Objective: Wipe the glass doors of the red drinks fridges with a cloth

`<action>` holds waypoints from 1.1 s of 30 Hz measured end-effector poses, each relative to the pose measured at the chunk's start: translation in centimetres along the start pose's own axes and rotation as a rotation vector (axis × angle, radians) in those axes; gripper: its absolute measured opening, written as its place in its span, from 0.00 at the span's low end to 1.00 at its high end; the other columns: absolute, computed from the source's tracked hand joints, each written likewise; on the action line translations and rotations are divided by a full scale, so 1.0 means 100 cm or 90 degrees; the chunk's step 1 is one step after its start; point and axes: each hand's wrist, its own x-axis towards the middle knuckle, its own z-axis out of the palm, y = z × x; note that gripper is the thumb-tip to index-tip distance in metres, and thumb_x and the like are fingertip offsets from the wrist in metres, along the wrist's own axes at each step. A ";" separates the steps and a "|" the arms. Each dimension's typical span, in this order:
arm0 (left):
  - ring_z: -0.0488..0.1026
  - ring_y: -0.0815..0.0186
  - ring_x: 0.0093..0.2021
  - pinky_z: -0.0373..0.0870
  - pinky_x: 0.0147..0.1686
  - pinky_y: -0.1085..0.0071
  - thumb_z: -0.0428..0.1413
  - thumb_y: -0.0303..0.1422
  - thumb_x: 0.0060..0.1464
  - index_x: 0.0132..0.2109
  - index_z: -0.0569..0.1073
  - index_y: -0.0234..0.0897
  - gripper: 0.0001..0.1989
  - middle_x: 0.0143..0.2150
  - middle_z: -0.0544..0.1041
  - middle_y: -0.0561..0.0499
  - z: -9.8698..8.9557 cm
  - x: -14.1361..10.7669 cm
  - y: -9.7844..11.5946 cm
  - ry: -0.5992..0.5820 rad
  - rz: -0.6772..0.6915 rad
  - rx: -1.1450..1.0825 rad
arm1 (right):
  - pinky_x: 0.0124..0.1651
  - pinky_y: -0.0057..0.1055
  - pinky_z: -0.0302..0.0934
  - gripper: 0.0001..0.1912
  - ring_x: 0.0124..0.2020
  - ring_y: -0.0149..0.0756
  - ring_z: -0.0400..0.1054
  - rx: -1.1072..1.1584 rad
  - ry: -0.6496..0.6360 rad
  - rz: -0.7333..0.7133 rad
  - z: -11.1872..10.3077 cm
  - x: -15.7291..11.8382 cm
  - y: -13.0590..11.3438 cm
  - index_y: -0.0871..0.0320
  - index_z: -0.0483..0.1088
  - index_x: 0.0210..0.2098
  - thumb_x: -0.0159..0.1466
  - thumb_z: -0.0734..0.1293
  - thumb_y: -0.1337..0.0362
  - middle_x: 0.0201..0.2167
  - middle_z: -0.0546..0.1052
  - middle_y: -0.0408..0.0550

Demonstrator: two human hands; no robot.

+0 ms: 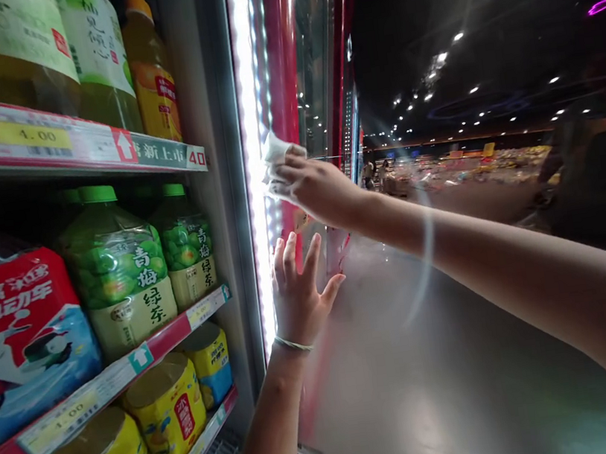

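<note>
My right hand (315,184) has its fingers closed on a crumpled white cloth (276,148), which lies against the bright LED strip (249,114) at the edge of the cooler. Below it, my left hand (303,283) is raised with fingers spread and nothing in it, in front of the lower part of the strip and the red door frame (286,49). A thin band circles the left wrist.
Cooler shelves (181,161) on the left hold green tea bottles (123,271), a red drink pack (20,342) and yellow packs (168,411). A dim store with a grey floor (415,384) lies to the right, with distant people and goods.
</note>
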 end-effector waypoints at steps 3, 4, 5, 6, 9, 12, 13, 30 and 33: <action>0.55 0.44 0.78 0.63 0.72 0.42 0.60 0.47 0.66 0.74 0.62 0.41 0.36 0.74 0.61 0.35 0.000 -0.010 0.001 0.004 -0.008 -0.008 | 0.73 0.53 0.67 0.24 0.68 0.50 0.69 0.004 -0.027 -0.006 0.008 -0.009 -0.020 0.52 0.78 0.60 0.71 0.63 0.77 0.62 0.79 0.47; 0.55 0.44 0.77 0.64 0.72 0.42 0.60 0.47 0.66 0.74 0.62 0.41 0.36 0.74 0.61 0.34 0.001 -0.013 0.001 0.003 -0.014 -0.009 | 0.73 0.53 0.66 0.24 0.68 0.50 0.68 0.006 -0.027 -0.006 0.009 -0.011 -0.024 0.52 0.78 0.60 0.70 0.64 0.77 0.62 0.79 0.47; 0.55 0.44 0.77 0.64 0.72 0.41 0.60 0.47 0.66 0.74 0.62 0.41 0.36 0.74 0.62 0.34 0.002 -0.016 0.001 0.001 -0.019 -0.009 | 0.73 0.52 0.66 0.24 0.69 0.49 0.68 0.008 -0.027 -0.008 0.009 -0.015 -0.027 0.52 0.78 0.60 0.70 0.64 0.77 0.62 0.79 0.47; 0.55 0.43 0.77 0.64 0.71 0.41 0.60 0.47 0.66 0.75 0.61 0.41 0.36 0.74 0.62 0.34 0.003 -0.018 0.000 -0.001 -0.023 -0.009 | 0.73 0.51 0.66 0.24 0.69 0.49 0.68 0.012 -0.029 -0.011 0.008 -0.019 -0.029 0.53 0.78 0.60 0.70 0.63 0.78 0.62 0.79 0.48; 0.56 0.42 0.77 0.64 0.71 0.40 0.60 0.48 0.66 0.75 0.61 0.41 0.37 0.74 0.62 0.33 0.005 -0.023 -0.002 0.002 -0.027 -0.017 | 0.73 0.47 0.66 0.24 0.69 0.45 0.68 0.024 -0.031 -0.010 0.005 -0.037 -0.032 0.55 0.78 0.59 0.72 0.60 0.79 0.62 0.79 0.50; 0.57 0.41 0.76 0.62 0.71 0.40 0.61 0.48 0.65 0.75 0.62 0.41 0.37 0.73 0.62 0.33 0.005 -0.025 -0.002 0.016 -0.024 -0.032 | 0.72 0.47 0.67 0.26 0.68 0.45 0.69 0.029 -0.016 0.028 -0.002 -0.060 -0.034 0.55 0.76 0.63 0.74 0.57 0.78 0.62 0.79 0.51; 0.57 0.41 0.76 0.62 0.72 0.40 0.61 0.48 0.65 0.75 0.62 0.40 0.37 0.73 0.62 0.32 0.005 -0.025 -0.001 0.018 -0.023 -0.035 | 0.71 0.48 0.68 0.26 0.68 0.46 0.69 0.030 -0.011 0.043 -0.004 -0.068 -0.034 0.54 0.75 0.64 0.74 0.57 0.77 0.62 0.80 0.50; 0.56 0.40 0.77 0.53 0.75 0.36 0.63 0.43 0.65 0.73 0.67 0.43 0.33 0.73 0.64 0.35 0.021 -0.023 0.089 -0.034 0.050 -0.056 | 0.68 0.46 0.71 0.21 0.69 0.47 0.68 -0.030 0.073 0.193 -0.046 -0.174 -0.019 0.47 0.73 0.64 0.76 0.61 0.70 0.66 0.76 0.47; 0.56 0.41 0.77 0.50 0.75 0.35 0.63 0.43 0.65 0.73 0.66 0.44 0.34 0.74 0.64 0.36 0.024 -0.027 0.100 -0.042 0.058 -0.068 | 0.71 0.48 0.68 0.22 0.70 0.48 0.66 -0.033 0.074 0.223 -0.048 -0.180 -0.022 0.47 0.71 0.66 0.76 0.63 0.67 0.67 0.75 0.47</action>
